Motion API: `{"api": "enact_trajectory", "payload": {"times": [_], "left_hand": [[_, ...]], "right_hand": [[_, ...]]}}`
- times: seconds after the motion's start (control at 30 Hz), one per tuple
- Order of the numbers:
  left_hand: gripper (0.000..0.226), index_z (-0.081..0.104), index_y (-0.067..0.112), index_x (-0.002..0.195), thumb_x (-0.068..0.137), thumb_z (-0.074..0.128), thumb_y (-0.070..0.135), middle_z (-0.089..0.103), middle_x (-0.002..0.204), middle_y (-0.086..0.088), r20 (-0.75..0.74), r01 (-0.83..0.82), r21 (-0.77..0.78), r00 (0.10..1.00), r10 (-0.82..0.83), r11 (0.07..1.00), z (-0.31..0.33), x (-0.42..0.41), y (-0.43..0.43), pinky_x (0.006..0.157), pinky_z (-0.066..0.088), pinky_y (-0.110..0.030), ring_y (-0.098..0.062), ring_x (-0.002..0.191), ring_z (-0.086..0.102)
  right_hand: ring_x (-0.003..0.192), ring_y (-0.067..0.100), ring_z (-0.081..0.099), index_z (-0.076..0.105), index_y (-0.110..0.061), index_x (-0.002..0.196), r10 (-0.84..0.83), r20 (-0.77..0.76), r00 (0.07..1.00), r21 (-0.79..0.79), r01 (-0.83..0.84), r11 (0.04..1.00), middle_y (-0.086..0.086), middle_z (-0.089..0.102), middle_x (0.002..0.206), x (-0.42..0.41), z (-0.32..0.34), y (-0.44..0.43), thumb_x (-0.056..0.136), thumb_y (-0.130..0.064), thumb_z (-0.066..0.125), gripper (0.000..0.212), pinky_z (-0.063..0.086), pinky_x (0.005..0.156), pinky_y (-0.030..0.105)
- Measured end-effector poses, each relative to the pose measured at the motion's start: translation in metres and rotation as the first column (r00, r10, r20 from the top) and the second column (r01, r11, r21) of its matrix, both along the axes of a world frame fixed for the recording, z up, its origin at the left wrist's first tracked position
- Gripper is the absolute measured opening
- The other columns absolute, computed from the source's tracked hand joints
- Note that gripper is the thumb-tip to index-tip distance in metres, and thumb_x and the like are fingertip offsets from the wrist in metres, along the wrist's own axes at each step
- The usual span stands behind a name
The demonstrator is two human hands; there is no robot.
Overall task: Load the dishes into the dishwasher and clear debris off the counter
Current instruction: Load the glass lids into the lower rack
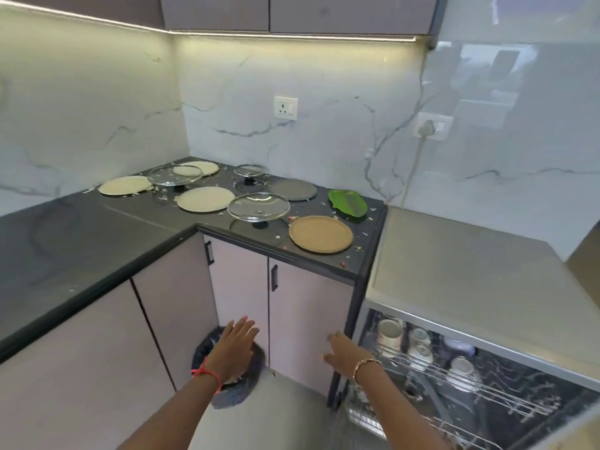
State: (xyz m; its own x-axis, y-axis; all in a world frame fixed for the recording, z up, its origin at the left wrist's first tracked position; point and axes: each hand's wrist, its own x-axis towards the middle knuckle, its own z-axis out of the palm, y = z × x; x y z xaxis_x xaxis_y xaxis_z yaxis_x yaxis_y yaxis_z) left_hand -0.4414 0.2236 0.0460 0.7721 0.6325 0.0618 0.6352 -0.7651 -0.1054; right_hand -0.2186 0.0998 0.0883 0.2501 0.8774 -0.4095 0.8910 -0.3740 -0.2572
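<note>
On the black counter [97,232] lie a brown plate [320,234], a grey plate [293,189], three cream plates [202,199] and a green leaf-shaped dish [347,203]. Three glass lids stand upside down among them, the nearest [258,206] beside the brown plate. Small scraps of debris [293,218] are scattered around the dishes. The dishwasher [454,368] at the lower right is open, with cups [389,334] in its rack. My left hand [235,347] is open with straight fingers over a black-lined bin [251,389]. My right hand [344,354] is open, near the dishwasher's left edge.
A grey appliance top [470,271] sits right of the counter. Cabinet doors with dark handles [274,278] face me below the counter. A plugged-in cable [414,167] hangs from a wall socket.
</note>
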Motion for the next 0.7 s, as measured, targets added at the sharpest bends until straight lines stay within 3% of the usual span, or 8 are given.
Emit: {"api": "enact_trajectory", "payload": {"times": [0.13,0.27,0.3,0.37,0.43,0.5,0.63,0.7], "left_hand": [[0.062,0.073,0.017,0.08,0.021,0.091,0.03,0.071,0.09,0.001,0.028,-0.043,0.013,0.999,0.043,0.999,0.006,-0.045,0.045,0.067,0.057,-0.036,-0.02,0.087,0.07],[0.062,0.069,0.016,0.092,0.035,0.091,0.024,0.068,0.1,-0.003,0.1,-0.132,-0.049,0.986,0.136,0.99,0.02,-0.067,0.077,0.08,0.054,-0.041,-0.025,0.099,0.067],[0.058,0.066,0.012,0.104,0.051,0.087,0.021,0.064,0.112,-0.007,0.126,-0.142,-0.088,0.98,0.152,0.986,0.023,-0.071,0.083,0.092,0.048,-0.044,-0.029,0.112,0.06],[0.049,0.048,0.006,0.131,0.084,0.062,0.013,0.042,0.141,-0.011,0.164,-0.15,-0.174,0.97,0.179,0.973,0.027,-0.075,0.094,0.114,0.02,-0.045,-0.031,0.138,0.03],[0.048,0.035,0.007,0.14,0.094,0.047,0.013,0.028,0.15,-0.01,0.189,-0.152,-0.17,0.965,0.183,0.974,0.025,-0.076,0.109,0.117,0.004,-0.041,-0.028,0.144,0.013],[0.049,0.032,0.008,0.142,0.095,0.045,0.016,0.026,0.151,-0.009,0.21,-0.144,-0.171,0.961,0.178,0.975,0.023,-0.076,0.124,0.117,0.002,-0.039,-0.027,0.144,0.011],[0.049,0.031,0.008,0.142,0.097,0.044,0.02,0.027,0.151,-0.009,0.211,-0.135,-0.143,0.964,0.163,0.981,0.027,-0.065,0.165,0.117,0.005,-0.04,-0.027,0.144,0.012],[0.05,0.028,0.008,0.143,0.097,0.042,0.021,0.025,0.151,-0.008,0.196,-0.136,-0.144,0.967,0.163,0.98,0.031,-0.056,0.186,0.118,0.004,-0.039,-0.025,0.144,0.011]], "right_hand": [[0.127,0.026,0.042,0.03,-0.006,0.14,-0.012,-0.062,0.998,0.007,0.012,1.0,0.01,0.031,0.143,-0.038,0.006,0.043,0.098,-0.031,0.038,0.049,0.035,0.106,0.033],[0.129,0.025,0.039,0.032,-0.007,0.139,-0.01,-0.071,0.997,0.044,0.013,0.999,0.01,0.032,0.144,-0.053,0.018,0.086,0.099,-0.034,0.037,0.049,0.032,0.107,0.033],[0.13,0.025,0.037,0.031,-0.007,0.139,-0.02,-0.078,0.997,0.055,0.024,0.998,0.01,0.032,0.145,-0.054,0.022,0.097,0.099,-0.034,0.037,0.049,0.031,0.107,0.033],[0.132,0.024,0.035,0.032,-0.007,0.139,-0.046,-0.102,0.994,0.083,0.055,0.995,0.01,0.032,0.145,-0.056,0.028,0.12,0.099,-0.034,0.037,0.049,0.03,0.107,0.032],[0.131,0.024,0.037,0.034,-0.007,0.138,-0.079,-0.137,0.987,0.113,0.095,0.989,0.012,0.033,0.144,-0.057,0.031,0.141,0.098,-0.034,0.037,0.048,0.031,0.107,0.033],[0.128,0.024,0.041,0.038,-0.006,0.135,-0.111,-0.164,0.98,0.148,0.135,0.98,0.013,0.038,0.14,-0.058,0.035,0.16,0.098,-0.034,0.039,0.046,0.034,0.104,0.032],[0.101,0.023,0.055,0.054,-0.001,0.115,-0.174,-0.242,0.955,0.247,0.234,0.94,0.014,0.057,0.112,-0.053,0.04,0.209,0.097,-0.032,0.041,0.038,0.042,0.085,0.03],[0.083,0.019,0.053,0.058,-0.003,0.096,-0.208,-0.293,0.933,0.282,0.292,0.914,0.011,0.056,0.094,-0.047,0.042,0.234,0.097,-0.031,0.042,0.032,0.043,0.077,0.032]]}}
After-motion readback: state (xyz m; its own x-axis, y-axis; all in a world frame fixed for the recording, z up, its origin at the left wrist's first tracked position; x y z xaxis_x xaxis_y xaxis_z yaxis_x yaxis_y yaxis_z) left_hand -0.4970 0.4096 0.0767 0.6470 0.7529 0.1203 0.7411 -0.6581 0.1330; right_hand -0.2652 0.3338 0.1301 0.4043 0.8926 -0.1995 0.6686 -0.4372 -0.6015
